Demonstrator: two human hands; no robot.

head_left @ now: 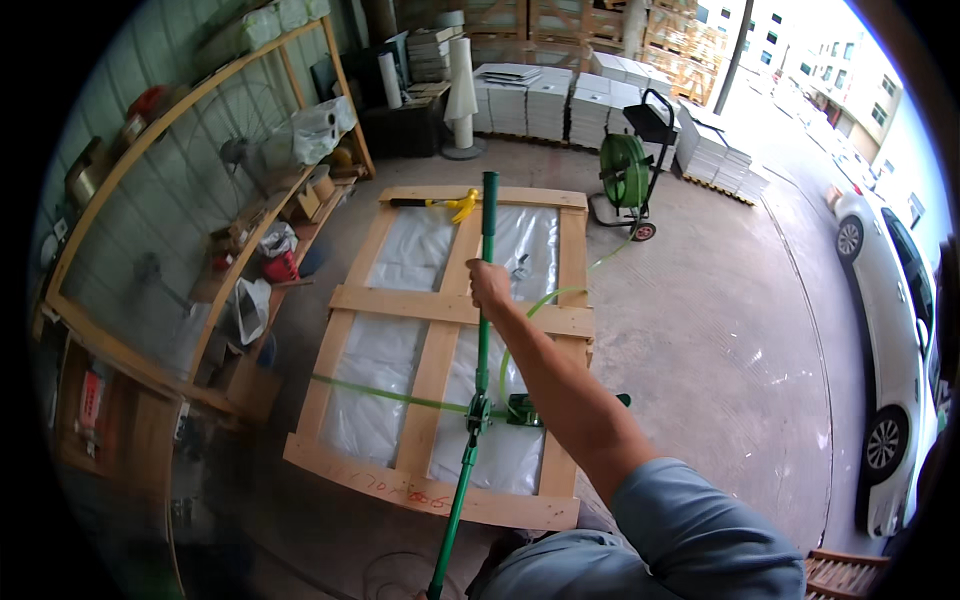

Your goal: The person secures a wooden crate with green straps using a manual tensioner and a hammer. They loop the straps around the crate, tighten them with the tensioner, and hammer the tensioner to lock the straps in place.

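My right hand (490, 287) is closed around the upper handle of a long green strapping sealer (483, 350). The sealer's jaws sit at a green strap (390, 393) that crosses a wooden crate (437, 375). Its other handle runs down to the lower edge, where only a trace of my left hand shows, its fingers hidden. Right of the jaws, partly behind my forearm, a green strap tensioner (524, 409) rests on the crate. White plastic-wrapped contents show between the slats. A yellow claw hammer (462, 205) with a black grip lies on the far slats.
A wheeled strap dispenser (625, 172) with a green coil stands beyond the crate's right side. At left is a wooden-framed rack (215, 340) with cluttered shelves. White stacks (545, 105) line the back. A white car (897, 340) is parked at right.
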